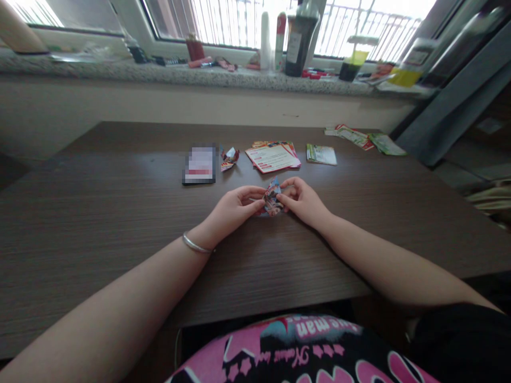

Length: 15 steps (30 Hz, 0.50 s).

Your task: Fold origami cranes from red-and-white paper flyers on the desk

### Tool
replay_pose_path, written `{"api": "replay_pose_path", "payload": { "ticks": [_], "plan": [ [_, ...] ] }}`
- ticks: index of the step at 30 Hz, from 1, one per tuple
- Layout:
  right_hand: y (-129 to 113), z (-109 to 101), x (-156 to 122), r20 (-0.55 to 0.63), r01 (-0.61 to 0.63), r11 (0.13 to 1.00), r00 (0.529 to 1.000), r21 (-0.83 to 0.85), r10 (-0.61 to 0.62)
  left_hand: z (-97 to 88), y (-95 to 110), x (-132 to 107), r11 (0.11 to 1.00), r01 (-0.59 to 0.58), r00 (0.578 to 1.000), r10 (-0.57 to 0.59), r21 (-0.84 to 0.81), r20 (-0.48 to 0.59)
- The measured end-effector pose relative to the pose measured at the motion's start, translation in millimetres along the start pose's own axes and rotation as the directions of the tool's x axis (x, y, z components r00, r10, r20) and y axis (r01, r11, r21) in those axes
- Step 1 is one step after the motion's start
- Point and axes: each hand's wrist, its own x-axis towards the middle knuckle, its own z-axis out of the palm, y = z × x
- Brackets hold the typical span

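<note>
A small, colourful piece of folded printed paper [273, 198] is held just above the table, between both my hands. My left hand [239, 205] pinches its left edge between thumb and fingers. On the other side, my right hand [301, 199] grips the right edge, thumb in front. Beyond my hands lies another folded colourful paper piece [229, 158]. To its right rests a loose pile of printed cards [271, 157] with red borders. A small stack of green and white cards [321, 154] sits further right.
A dark-edged flat object with a blurred surface [199, 165] lies left of the folded piece. Green and red paper strips [353, 136] and green packets [386, 144] lie at the table's back right. Bottles, including a dark one [297, 45], line the granite windowsill [239, 78].
</note>
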Motion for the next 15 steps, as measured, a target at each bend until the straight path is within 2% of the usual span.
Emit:
{"api": "replay_pose_path", "payload": {
  "ticks": [5, 7, 10, 12, 15],
  "plan": [
    [4, 1, 1, 0.002, 0.050, 0.996, 0.999, -0.068, -0.050, 3.3, 1, 0, 1.000, 0.025, 0.999, -0.024, 0.017, -0.022],
    [2, 1, 0, 0.022, 0.058, 0.992, 0.998, -0.112, -0.056, 3.0, 2, 0, 0.997, 0.029, 0.999, -0.026, 0.069, -0.038],
    [-3, 0, -3, 0.062, 0.069, 0.969, 0.997, -0.238, -0.056, 0.3, 0, 0, 0.977, -0.023, 0.998, 0.035, 0.210, -0.054],
    [-6, -1, -5, 0.094, 0.090, 0.938, 0.994, -0.336, -0.062, -2.1, -1, 1, 0.929, -0.069, 0.996, 0.087, 0.364, -0.036],
    [-8, -2, -5, 0.115, 0.150, 0.857, 0.988, -0.494, -0.106, -4.4, -1, 1, 0.779, -0.149, 0.985, 0.169, 0.610, 0.025]
  ]
}}
